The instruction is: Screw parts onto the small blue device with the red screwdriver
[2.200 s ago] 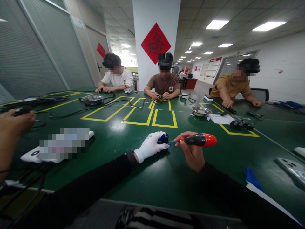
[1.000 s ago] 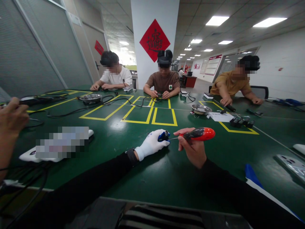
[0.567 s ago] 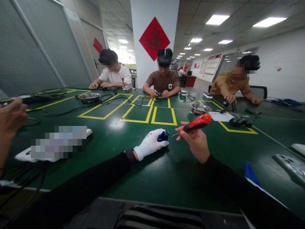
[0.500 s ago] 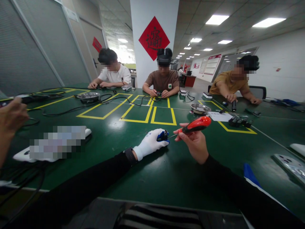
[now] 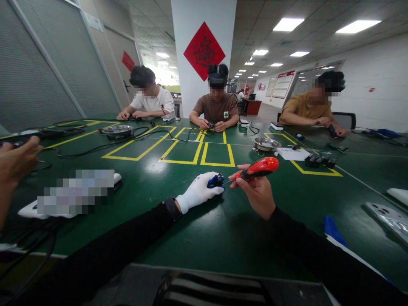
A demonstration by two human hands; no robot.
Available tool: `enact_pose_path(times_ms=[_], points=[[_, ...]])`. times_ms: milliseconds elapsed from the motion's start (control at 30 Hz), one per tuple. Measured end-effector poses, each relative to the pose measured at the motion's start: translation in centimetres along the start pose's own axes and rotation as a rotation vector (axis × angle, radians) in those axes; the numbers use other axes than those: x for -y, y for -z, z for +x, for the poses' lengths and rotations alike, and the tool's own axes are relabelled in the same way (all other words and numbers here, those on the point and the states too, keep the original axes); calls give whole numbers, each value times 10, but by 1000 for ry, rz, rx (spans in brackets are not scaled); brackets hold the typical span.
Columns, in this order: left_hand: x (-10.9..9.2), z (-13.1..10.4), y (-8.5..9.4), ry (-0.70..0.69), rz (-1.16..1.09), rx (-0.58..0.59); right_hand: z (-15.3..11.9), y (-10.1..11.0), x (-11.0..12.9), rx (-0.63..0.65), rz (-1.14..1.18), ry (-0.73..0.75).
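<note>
My left hand (image 5: pixel 201 189), in a white glove with blue fingertips, rests near the table and is closed around a small black part with a round metal fitting (image 5: pixel 219 178) on top. Most of that part is hidden by the glove. My right hand (image 5: pixel 255 191) is bare and grips a red and black screwdriver (image 5: pixel 259 167), its handle slanting up to the right. The thin shaft points left, and its tip meets the side of the black part; the exact contact point is too small to make out.
Left of me lies a white device (image 5: pixel 28 210) with cables; another person's hand (image 5: pixel 22 159) is beyond it. A metal bowl (image 5: pixel 267 144), black parts (image 5: pixel 320 160) and white paper (image 5: pixel 295 154) sit farther right. A phone (image 5: pixel 387 223) and blue-white glove (image 5: pixel 334 231) lie at right.
The screwdriver handle has dipped slightly, its tip still at the black part. Across the table at right, a co-worker has drawn a dark cylindrical object back toward the body.
</note>
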State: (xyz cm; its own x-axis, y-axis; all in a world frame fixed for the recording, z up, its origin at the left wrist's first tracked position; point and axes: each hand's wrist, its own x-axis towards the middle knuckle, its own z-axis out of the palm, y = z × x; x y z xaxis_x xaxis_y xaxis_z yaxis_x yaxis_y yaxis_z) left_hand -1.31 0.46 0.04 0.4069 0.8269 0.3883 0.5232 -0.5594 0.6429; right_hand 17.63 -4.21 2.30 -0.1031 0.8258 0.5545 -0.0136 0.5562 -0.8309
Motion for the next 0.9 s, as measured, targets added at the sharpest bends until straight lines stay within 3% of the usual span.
enact_pose_path(times_ms=[233, 333, 433, 700, 900], points=[[-1, 1, -2, 33, -31, 10, 9, 3, 3, -104, -130, 151], [2, 1, -3, 34, -27, 7, 12, 2, 6, -17, 3, 80], [5, 1, -3, 21, -25, 6, 12, 0, 6, -21, 76, 43], [7, 1, -3, 9, -30, 16, 10, 5, 0, -172, -165, 40], [0, 0, 1, 6, 17, 28, 11, 4, 1, -30, 88, -36]])
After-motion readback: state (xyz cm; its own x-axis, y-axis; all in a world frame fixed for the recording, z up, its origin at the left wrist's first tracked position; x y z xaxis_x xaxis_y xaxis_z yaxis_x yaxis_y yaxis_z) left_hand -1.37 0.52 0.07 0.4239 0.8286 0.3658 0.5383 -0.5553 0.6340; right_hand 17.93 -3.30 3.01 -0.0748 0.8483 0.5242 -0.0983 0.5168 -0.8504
